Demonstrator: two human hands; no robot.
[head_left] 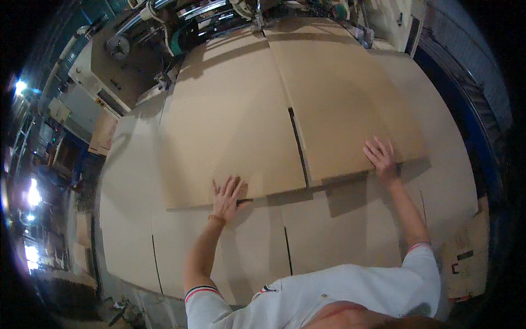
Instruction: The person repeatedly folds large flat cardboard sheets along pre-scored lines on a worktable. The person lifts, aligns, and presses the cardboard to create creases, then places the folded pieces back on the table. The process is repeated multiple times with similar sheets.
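A large brown cardboard sheet (235, 120) lies flat in front of me, with a slot cut in from its near edge and a crease line running on from it. Near its left front edge rests my left hand (226, 198), palm down with the fingers spread. My right hand (382, 158) lies spread on the right part of the same sheet, also by the near edge. Neither hand grips anything. Beneath is a wider layer of paler cardboard (339, 241) with slots along its near side. The sheet's far edge reaches under the machine.
A machine with rollers and shafts (197, 22) spans the far side, with a grey housing (104, 77) at left and a pale housing (394, 24) at right. A printed cardboard box (464, 257) stands at the lower right. Blue framing (466, 109) runs along the right.
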